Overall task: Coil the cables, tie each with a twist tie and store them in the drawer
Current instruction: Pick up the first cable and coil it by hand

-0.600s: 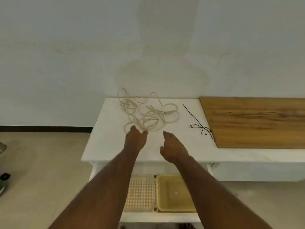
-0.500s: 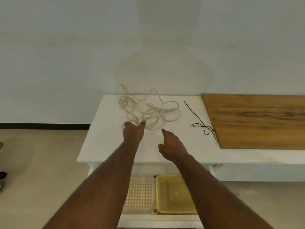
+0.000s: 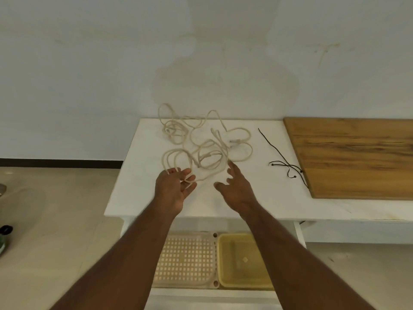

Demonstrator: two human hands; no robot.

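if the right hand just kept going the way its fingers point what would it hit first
Most likely the tangled white cable. The right hand points forward and slightly left, its fingertips almost at the nearest loops. Depth is unclear from this one view, so it might pass just above them.
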